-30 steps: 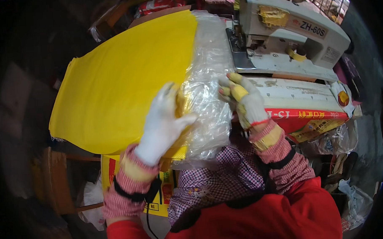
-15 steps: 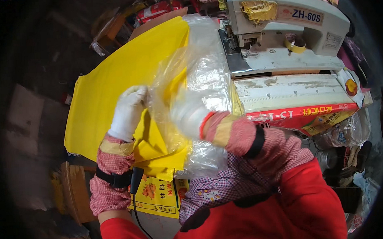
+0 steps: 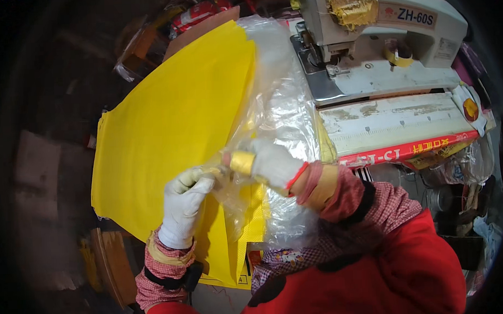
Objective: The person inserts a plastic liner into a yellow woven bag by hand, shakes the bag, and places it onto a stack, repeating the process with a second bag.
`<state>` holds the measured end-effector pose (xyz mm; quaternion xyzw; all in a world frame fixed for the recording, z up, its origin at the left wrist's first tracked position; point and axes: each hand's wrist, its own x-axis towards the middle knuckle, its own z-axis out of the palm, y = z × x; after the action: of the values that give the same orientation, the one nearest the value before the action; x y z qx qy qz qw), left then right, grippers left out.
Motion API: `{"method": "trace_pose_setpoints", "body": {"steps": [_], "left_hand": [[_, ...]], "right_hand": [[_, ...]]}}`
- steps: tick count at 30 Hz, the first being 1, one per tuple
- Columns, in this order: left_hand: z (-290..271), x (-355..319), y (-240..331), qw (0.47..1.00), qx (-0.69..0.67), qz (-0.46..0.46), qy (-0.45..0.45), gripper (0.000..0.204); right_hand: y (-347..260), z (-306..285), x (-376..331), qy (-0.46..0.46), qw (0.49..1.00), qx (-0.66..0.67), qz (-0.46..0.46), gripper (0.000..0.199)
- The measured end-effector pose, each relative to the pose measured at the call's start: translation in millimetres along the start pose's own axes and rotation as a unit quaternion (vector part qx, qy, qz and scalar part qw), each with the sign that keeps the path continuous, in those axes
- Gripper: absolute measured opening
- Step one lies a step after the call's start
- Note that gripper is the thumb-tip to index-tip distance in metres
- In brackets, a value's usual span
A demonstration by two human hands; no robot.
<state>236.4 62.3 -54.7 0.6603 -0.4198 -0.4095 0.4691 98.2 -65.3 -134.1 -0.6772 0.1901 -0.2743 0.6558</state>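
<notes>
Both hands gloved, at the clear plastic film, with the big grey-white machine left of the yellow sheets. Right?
Wrong side: the head view shows the big grey-white machine to the right of the yellow sheets, not left. The rest stands: left hand and right hand are gloved, at the clear plastic film.

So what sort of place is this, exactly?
Probably a small sewing workshop, perhaps for sacks. A large sewing machine stands beside a yellow woven sheet and clear plastic film, and a white ruled strip runs along the machine's near side.
</notes>
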Motion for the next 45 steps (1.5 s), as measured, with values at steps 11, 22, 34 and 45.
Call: {"method": "trace_pose_setpoints", "body": {"steps": [11, 22, 34, 45], "left_hand": [[-53.5, -11.9, 4.9, 0.973, -0.161, 0.165, -0.014, 0.020], [-65.8, -50.1, 15.1, 0.952, -0.100, 0.277, 0.083, 0.019], [10.5, 20.1, 50.7, 0.914, 0.169, -0.039, -0.367, 0.025], [97.2, 233.3, 68.8, 0.468, 0.792, 0.388, -0.053, 0.030]], "right_hand": [[-35.2, -12.8, -39.2, -0.059, 0.935, -0.263, -0.232, 0.026], [37.0, -22.0, 132.6, 0.050, 0.911, -0.410, -0.003, 0.026], [76.8, -43.6, 191.6, 0.337, 0.939, -0.062, -0.007, 0.027], [37.0, -26.8, 147.2, -0.002, 0.966, -0.250, -0.060, 0.052]]}}
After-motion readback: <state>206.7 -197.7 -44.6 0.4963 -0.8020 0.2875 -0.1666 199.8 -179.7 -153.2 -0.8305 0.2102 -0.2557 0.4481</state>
